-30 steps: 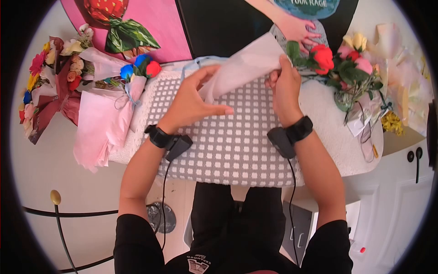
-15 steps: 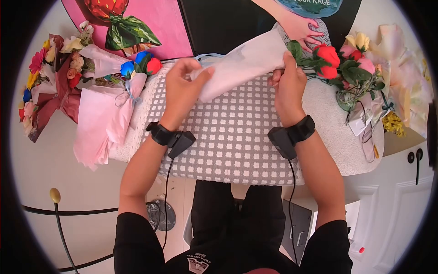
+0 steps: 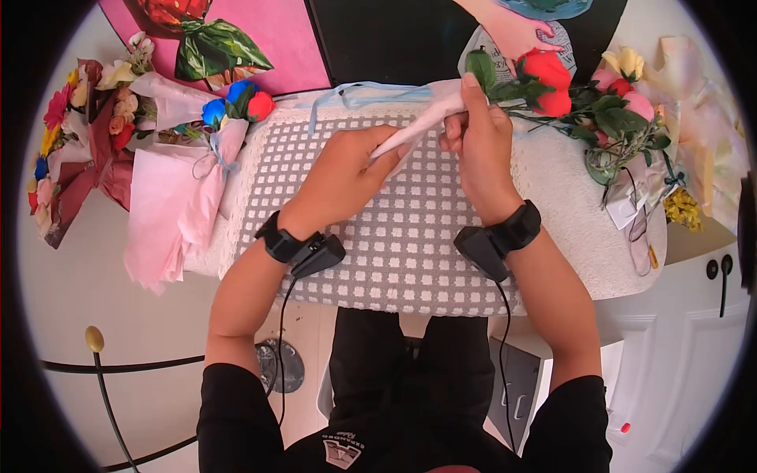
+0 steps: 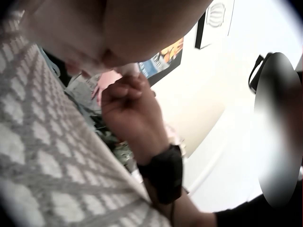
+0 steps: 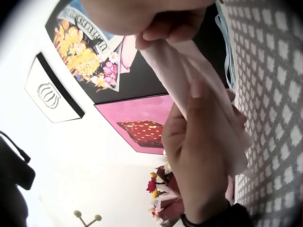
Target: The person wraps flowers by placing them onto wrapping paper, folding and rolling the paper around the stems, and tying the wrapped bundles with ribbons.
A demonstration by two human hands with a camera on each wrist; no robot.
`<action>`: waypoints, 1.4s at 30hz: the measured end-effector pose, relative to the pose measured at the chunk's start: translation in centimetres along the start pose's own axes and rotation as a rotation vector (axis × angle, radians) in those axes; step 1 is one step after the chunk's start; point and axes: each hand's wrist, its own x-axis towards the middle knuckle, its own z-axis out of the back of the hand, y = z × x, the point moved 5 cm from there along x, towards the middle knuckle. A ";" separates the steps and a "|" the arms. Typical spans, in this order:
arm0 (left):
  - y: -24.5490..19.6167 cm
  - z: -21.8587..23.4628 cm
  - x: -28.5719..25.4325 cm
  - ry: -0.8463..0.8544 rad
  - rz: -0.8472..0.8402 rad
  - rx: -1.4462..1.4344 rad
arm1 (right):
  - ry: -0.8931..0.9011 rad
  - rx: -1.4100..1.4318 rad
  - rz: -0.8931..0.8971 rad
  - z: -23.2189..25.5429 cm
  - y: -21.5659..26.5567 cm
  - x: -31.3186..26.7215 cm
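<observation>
A sheet of white-pink wrapping paper runs as a narrow roll between both hands, above the checked cloth. My left hand pinches its lower end, thumb lying along the paper in the right wrist view. At the upper end my right hand grips the paper with curled fingers, thumb on top. Just past the right thumb, a red artificial rose and its green leaves stick out to the right. The stem under the paper and the right hand is hidden.
Pink-wrapped flowers and a mixed bouquet lie at the left. Loose roses and greenery are at the right, beside pale wrapping. A light blue ribbon lies behind the hands, before propped paintings.
The wide flap of paper has been turned and gathered into a narrow roll. My left hand has gone from loose to pinching its lower end. The rose has shifted left and away from me.
</observation>
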 end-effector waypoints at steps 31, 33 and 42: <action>1.5 0.8 -0.2 -0.026 -0.028 0.065 | 0.089 -0.088 -0.231 0.5 -1.5 0.5; 2.8 0.5 0.1 0.058 0.080 -0.171 | 0.108 -0.093 -0.210 0.5 -1.5 0.7; 2.6 -1.1 -0.9 0.325 0.404 -1.024 | 0.300 -0.050 -0.168 0.2 -1.0 1.4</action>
